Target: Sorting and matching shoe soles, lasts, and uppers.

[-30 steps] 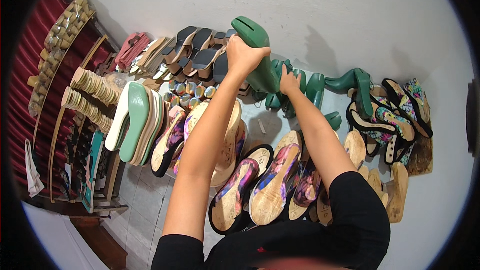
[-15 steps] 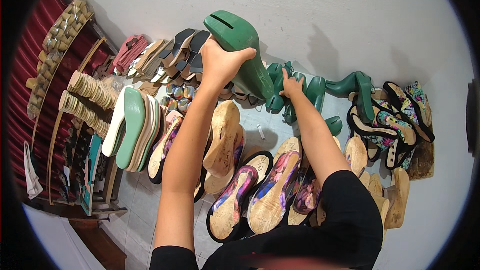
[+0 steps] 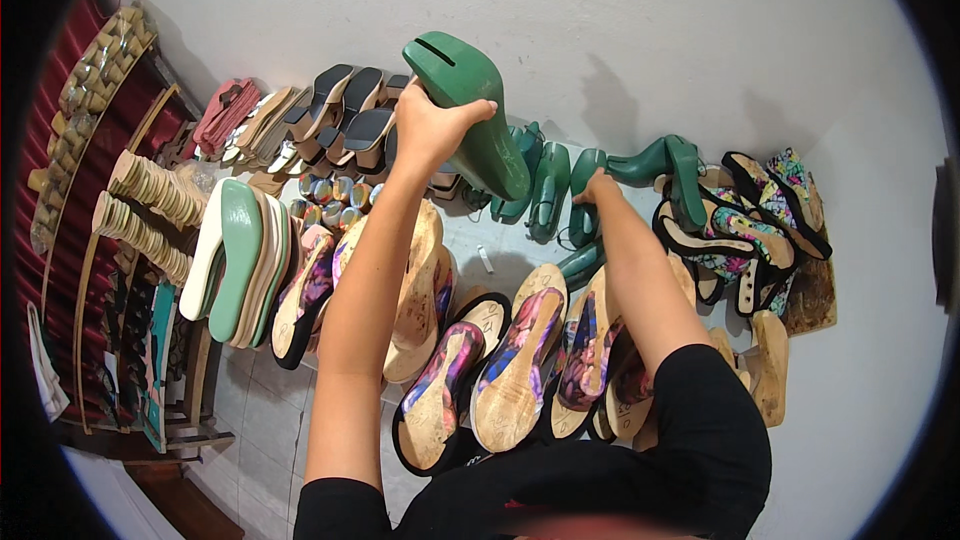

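My left hand [image 3: 432,130] is wrapped around a large green shoe last [image 3: 462,70], held up tilted before the wall, its slotted end at the top. Lower and to the right, my right hand [image 3: 600,190] is closed at another green shoe last [image 3: 587,168] standing in a row; part of its grip is hidden. Beside it on the left stand more green lasts [image 3: 549,190]. Nearest on the right, a green last [image 3: 638,162] lies on its side by the wall, with another upright last [image 3: 685,180] next to it.
Sandals with floral straps [image 3: 520,370] on wooden lasts line the near side. Floral wedge sandals [image 3: 765,210] are piled at the right. On the left are green and white soles [image 3: 238,260], black heeled sandals [image 3: 365,125], stacked insoles [image 3: 150,185] and a rack with a red curtain [image 3: 60,330].
My right hand has gone from spread fingers over the green lasts to closing at one of them, and those lasts now stand farther apart. My left hand still holds its last. The view has shifted slightly.
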`<state>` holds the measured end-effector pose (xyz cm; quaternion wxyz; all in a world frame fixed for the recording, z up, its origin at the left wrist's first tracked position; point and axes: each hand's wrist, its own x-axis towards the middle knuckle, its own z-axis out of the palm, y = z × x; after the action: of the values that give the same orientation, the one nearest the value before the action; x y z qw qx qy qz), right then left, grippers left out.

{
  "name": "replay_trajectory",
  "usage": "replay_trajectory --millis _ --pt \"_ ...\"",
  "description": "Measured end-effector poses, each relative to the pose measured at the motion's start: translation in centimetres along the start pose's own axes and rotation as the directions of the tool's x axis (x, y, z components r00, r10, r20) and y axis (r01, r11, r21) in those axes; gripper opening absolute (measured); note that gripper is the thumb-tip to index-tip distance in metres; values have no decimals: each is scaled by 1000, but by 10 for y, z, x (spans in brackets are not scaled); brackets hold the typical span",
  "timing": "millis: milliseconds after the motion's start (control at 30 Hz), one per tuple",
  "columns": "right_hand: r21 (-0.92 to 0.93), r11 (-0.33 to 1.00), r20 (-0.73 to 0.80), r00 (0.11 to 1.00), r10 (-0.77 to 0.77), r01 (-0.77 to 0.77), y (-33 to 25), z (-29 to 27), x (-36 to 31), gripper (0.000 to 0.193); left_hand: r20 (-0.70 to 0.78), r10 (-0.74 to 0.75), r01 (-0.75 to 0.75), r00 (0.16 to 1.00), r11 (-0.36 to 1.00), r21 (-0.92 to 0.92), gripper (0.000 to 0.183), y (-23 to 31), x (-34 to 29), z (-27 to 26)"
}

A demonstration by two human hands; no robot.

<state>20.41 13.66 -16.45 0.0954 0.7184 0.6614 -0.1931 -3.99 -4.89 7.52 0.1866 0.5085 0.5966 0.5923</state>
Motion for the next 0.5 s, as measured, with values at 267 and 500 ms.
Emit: replay_trajectory --millis 267,500 --pt "-29 999 -9 999 36 -36 -29 -4 -17 39 70 -31 36 997 997 -65 42 -3 -6 21" --pt "-138 990 -14 999 41 -42 -22 -9 -29 26 106 -29 37 994 996 -77 42 -6 -6 31"
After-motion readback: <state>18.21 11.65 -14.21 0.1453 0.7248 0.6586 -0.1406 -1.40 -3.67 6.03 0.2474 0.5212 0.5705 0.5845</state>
